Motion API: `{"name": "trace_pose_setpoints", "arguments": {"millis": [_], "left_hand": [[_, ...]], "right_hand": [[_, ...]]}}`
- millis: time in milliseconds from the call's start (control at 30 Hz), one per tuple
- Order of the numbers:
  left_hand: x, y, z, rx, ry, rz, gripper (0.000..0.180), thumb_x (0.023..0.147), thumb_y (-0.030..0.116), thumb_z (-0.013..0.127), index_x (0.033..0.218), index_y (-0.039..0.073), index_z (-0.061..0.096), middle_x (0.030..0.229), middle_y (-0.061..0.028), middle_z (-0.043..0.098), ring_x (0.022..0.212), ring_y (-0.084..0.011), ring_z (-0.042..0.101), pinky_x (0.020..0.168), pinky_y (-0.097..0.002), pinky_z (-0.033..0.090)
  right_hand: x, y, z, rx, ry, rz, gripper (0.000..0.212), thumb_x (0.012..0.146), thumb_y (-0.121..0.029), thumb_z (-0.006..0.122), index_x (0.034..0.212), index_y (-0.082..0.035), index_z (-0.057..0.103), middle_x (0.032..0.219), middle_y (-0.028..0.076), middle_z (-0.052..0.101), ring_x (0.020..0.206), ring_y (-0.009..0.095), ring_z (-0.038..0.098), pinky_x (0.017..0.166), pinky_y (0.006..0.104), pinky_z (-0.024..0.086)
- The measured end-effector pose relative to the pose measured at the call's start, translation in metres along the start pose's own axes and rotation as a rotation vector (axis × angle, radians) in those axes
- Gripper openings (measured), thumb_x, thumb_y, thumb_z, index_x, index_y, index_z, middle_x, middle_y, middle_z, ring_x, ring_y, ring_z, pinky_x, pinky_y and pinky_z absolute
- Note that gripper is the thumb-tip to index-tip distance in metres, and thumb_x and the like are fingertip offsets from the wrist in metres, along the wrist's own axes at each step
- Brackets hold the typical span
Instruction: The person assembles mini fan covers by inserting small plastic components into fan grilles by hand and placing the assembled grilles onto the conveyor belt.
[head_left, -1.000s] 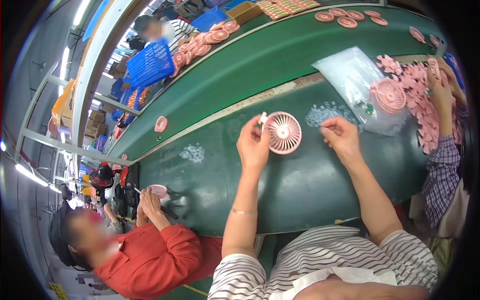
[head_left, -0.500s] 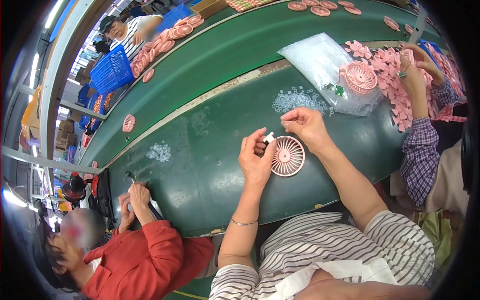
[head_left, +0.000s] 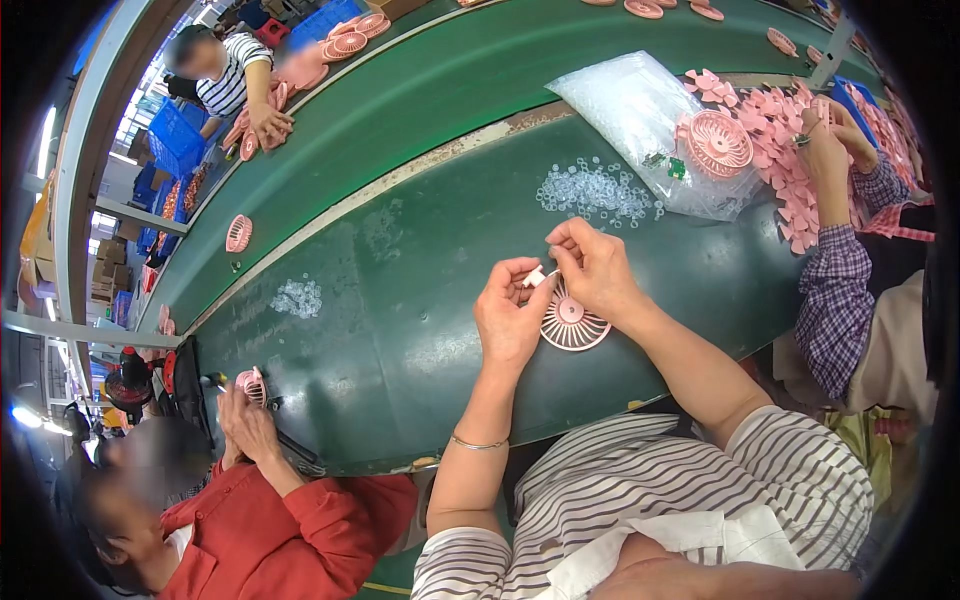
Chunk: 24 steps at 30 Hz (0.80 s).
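My left hand (head_left: 508, 316) holds a small white plastic part (head_left: 534, 277) between thumb and fingers, just above the table. Close beside it, my right hand (head_left: 598, 272) is closed in a pinch, fingertips near the white part; whatever sits in that pinch is too small or hidden to make out. Beneath both hands a round pink fan grille (head_left: 578, 328) with radial slats lies on the green table, its upper edge partly covered by my hands. Beyond my right hand is a loose pile of small clear rings (head_left: 592, 192).
A clear plastic bag (head_left: 630, 110) lies at the far right, with another pink grille (head_left: 719, 144) and a green circuit board (head_left: 677, 169) on it. Pink fan blades (head_left: 775, 140) are heaped beside it. Co-workers sit at both sides. A green conveyor belt (head_left: 400, 140) runs behind.
My right hand has moved left and down, closer to the white part in my left hand. The co-worker in red now has a pink fan part at their hands.
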<state>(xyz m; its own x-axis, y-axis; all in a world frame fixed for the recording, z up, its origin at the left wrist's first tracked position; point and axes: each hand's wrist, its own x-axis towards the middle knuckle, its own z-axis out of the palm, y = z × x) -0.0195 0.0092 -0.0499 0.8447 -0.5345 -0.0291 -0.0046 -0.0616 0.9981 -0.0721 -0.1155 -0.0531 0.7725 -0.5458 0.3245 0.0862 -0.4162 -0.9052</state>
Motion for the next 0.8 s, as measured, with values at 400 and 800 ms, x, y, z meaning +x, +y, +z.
{"name": "trace_pose_setpoints", "arguments": {"millis": [400, 800], "left_hand": [[0.000, 0.014, -0.001, 0.295, 0.011, -0.007, 0.029, 0.075, 0.005, 0.069, 0.097, -0.001, 0.052, 0.080, -0.0074, 0.063, 0.066, -0.0098, 0.059, 0.060, -0.0223, 0.048], [0.002, 0.016, -0.004, 0.133, 0.034, 0.163, 0.023, 0.072, -0.001, 0.071, 0.089, -0.001, 0.055, 0.080, -0.0053, 0.062, 0.068, -0.0069, 0.057, 0.063, -0.0200, 0.048]], "right_hand": [[0.007, 0.005, -0.003, 0.104, -0.062, 0.242, 0.010, 0.077, 0.002, 0.060, 0.087, 0.003, 0.059, 0.074, 0.008, 0.063, 0.064, 0.010, 0.060, 0.057, 0.0237, 0.049], [0.023, 0.001, -0.022, 0.727, -0.286, 0.624, 0.014, 0.077, 0.000, 0.064, 0.091, 0.004, 0.062, 0.080, 0.011, 0.065, 0.066, 0.011, 0.061, 0.061, 0.0219, 0.051]]}}
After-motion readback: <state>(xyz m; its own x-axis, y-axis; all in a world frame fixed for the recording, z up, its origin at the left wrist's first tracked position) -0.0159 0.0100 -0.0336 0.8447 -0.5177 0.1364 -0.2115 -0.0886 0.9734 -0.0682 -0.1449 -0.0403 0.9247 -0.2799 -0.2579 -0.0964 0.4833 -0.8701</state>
